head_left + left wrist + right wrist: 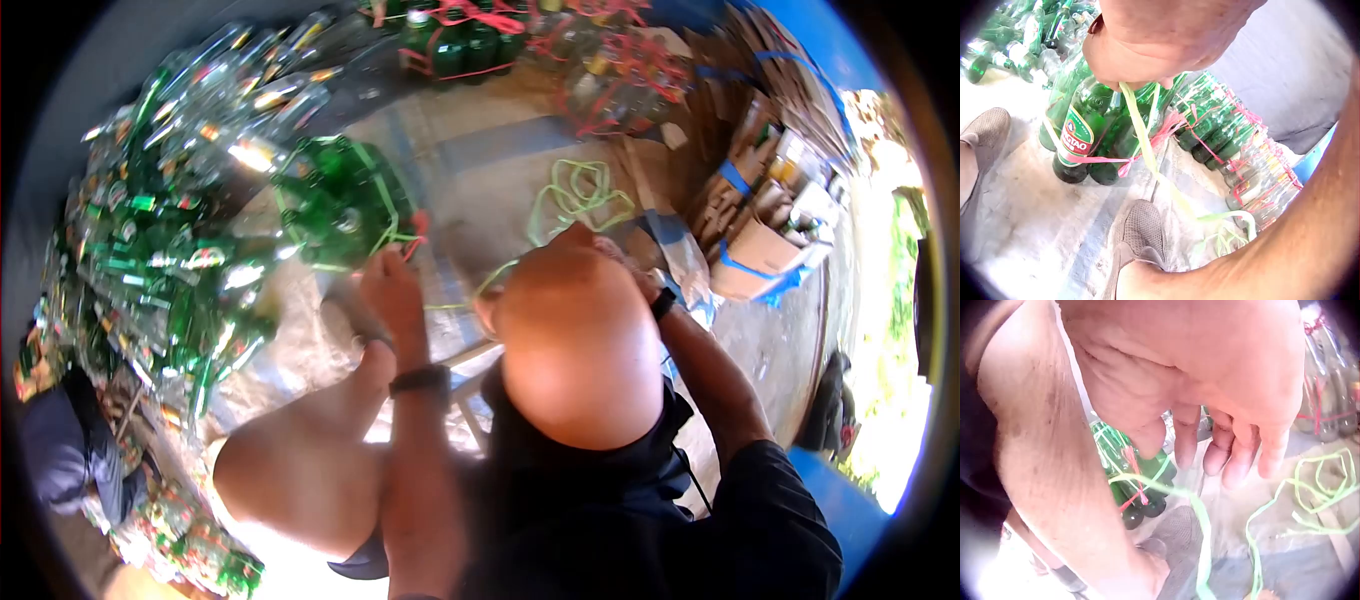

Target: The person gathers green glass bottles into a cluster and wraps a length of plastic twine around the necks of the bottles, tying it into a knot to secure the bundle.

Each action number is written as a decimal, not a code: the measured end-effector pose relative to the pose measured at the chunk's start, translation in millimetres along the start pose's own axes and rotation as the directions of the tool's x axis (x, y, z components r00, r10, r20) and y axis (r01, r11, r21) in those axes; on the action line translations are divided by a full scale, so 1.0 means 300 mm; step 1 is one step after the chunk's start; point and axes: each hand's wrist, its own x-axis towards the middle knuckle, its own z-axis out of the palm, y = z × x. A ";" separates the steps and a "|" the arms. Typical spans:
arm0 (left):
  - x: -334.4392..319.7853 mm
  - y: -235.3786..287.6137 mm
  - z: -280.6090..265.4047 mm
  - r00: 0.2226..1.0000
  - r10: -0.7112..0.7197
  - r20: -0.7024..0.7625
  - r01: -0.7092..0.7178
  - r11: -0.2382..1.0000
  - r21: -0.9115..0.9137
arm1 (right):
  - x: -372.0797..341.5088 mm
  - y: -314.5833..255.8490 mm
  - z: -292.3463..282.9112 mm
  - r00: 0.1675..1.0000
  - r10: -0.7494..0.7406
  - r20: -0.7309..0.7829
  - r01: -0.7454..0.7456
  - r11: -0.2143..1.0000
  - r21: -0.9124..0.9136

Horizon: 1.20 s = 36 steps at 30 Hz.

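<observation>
My left hand (393, 295) pinches light green plastic twine (1141, 128) at the top of a bundle of green glass bottles (345, 195). The bundle stands upright on the ground, with pink twine (1107, 159) and green strands around it. One bottle shows a red and green label (1077, 134) in the left wrist view. My right hand (1191, 369) hovers beyond the raised knee, fingers relaxed and pointing down, holding nothing. In the head view the knee partly hides that hand. Loose coils of the light green twine (582, 198) lie on the ground nearby.
Loose bottles (190, 215) are heaped at the left. Bottle bundles tied with pink twine (465, 45) stand at the back. Folded cardboard (740, 180) and a carton of bottles (760, 250) sit at the right. A shoe (1142, 231) stands close to the tied bottles.
</observation>
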 end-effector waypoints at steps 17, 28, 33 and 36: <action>-0.034 -0.019 0.030 0.983 0.002 -0.181 0.042 0.970 0.240 | 0.753 -0.465 0.294 0.666 -0.503 0.550 0.695 0.686 -0.215; -0.036 0.014 0.011 0.954 -0.116 -0.276 0.178 0.961 0.210 | 0.840 -0.446 0.458 0.601 -0.108 0.792 0.746 0.432 -0.507; -0.040 0.026 0.011 0.938 -0.194 -0.288 0.246 0.957 0.156 | 0.899 -0.446 0.503 0.533 0.255 0.807 0.597 0.563 -0.572; -0.043 -0.015 0.041 0.929 -0.130 -0.346 0.186 0.973 0.134 | 0.917 -0.432 0.509 0.522 0.300 0.799 0.541 0.608 -0.581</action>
